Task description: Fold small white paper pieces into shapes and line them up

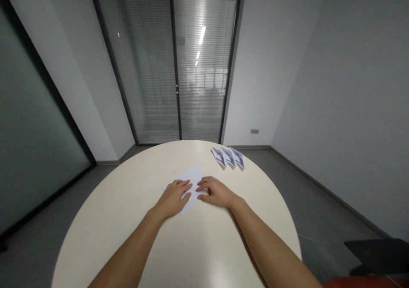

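A white sheet of paper [195, 174] lies at a slant on the round table, partly covered by my hands. My left hand [174, 197] rests flat on its left part, fingers spread and pointing right. From the other side my right hand [216, 191] reaches to the paper's right edge, its fingers apart and curved, fingertips at the edge. Nothing is gripped in either hand. The sheet's left corner sticks out past my left hand, and its near corner shows below that hand.
Three folded paper pieces [228, 157] with dark printed patches stand in an overlapping row near the table's far right edge. The cream round table [128, 211] fills the foreground. A black object [380, 254] and something red [358, 282] are at the lower right, beside the table.
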A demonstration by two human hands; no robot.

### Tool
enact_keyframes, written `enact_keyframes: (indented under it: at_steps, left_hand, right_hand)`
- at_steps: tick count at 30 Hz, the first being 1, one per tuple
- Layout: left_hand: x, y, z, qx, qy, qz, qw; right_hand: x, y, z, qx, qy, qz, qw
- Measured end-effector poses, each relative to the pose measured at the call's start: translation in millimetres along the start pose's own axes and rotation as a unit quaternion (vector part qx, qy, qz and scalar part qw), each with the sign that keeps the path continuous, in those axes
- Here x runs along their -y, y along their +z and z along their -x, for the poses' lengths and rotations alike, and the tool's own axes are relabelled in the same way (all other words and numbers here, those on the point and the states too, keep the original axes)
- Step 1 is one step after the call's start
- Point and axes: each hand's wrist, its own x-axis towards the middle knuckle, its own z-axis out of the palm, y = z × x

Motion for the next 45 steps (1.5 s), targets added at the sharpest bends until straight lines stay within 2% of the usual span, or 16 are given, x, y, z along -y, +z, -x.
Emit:
enact_keyframes:
  at_steps: [5, 11, 14, 20, 26, 33, 40, 45]
  left_hand:
    - [3, 5.2, 3, 0.004, -0.005, 0.03, 1.0]
    - [-3, 3.3, 9, 0.068, 0.017, 0.054, 0.996]
    - [-6, 1.0, 10, 0.083, 0.034, 0.057, 0.994]
    - [-7, 1.1, 9, 0.083, 0.045, 0.056, 0.994]
    - [-2, 4.8, 10, 0.02, 0.055, 0.073, 0.996]
    - [-8, -5.2, 7, -0.034, 0.031, 0.081, 0.996]
    - [-13, -10.0, 2, -0.032, -0.005, 0.031, 0.999]
    - [-15, -12.2, 2, -0.059, -0.042, -0.031, 0.997]
  right_hand:
    - [-7, 2, 2, -0.01, 0.037, 0.02, 0.999]
    - [-6, -1, 3, -0.031, 0.077, 0.058, 0.995]
    - [-5, -3, 3, -0.035, 0.096, 0.06, 0.993]
    - [-9, -2, 3, -0.04, 0.087, 0.052, 0.994]
    - [-8, 1, 2, -0.038, 0.058, 0.033, 0.997]
    - [-8, 3, 2, -0.041, 0.037, 0.021, 0.998]
    - [-9, 3, 2, -0.039, 0.037, 0.02, 0.998]
    - [-6, 2, 2, -0.036, 0.039, 0.023, 0.998]
